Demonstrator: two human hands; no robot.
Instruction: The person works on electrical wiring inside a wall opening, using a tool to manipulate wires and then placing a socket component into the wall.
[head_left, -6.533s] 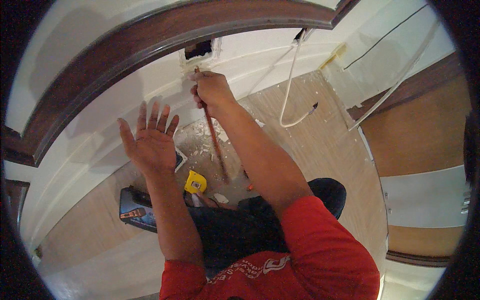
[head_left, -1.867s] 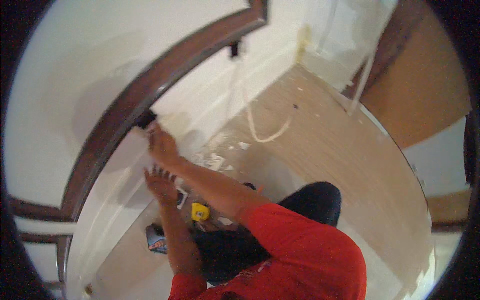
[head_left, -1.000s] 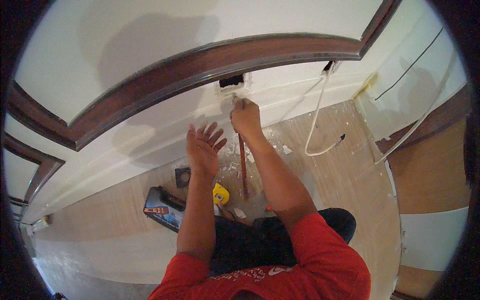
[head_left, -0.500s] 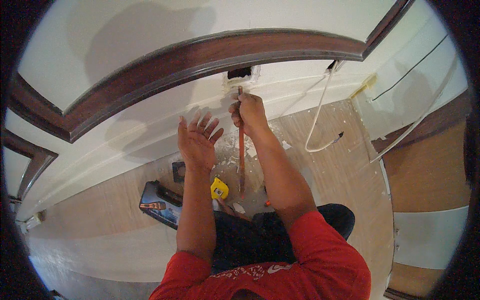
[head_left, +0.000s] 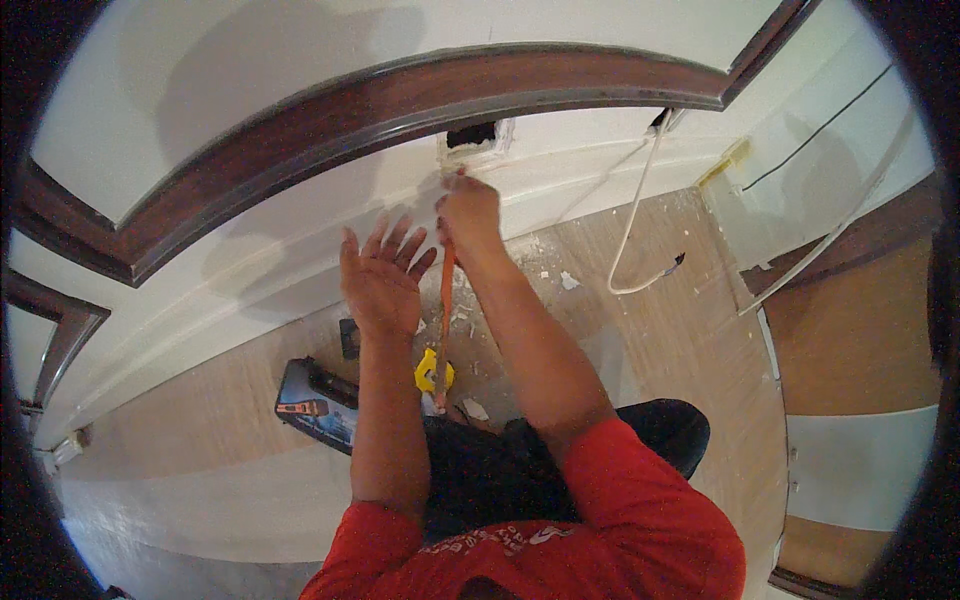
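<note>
My right hand [head_left: 470, 212] is closed round a long, thin orange-brown bar-like tool [head_left: 446, 285], whose exact kind I cannot make out. Its tip end lies just below a rectangular hole [head_left: 470, 134] cut in the white wall, and the other end points back toward my lap. My left hand [head_left: 383, 290] is held up beside it, palm up, fingers spread, with nothing in it. Below the hands, a yellow tape measure [head_left: 430, 368] sits on the floor, partly behind the tool.
A dark tool case [head_left: 310, 392] lies left of my legs, near a small black box [head_left: 349, 338]. Plaster crumbs [head_left: 475, 320] litter the wood-look floor. A white cable [head_left: 634, 215] hangs from a second wall hole at right. Dark wooden moulding [head_left: 420, 98] runs above the openings.
My right hand and the tool have shifted left and slightly up, the tool's near end swinging left across the tape measure. My left hand has drifted a little left, still spread.
</note>
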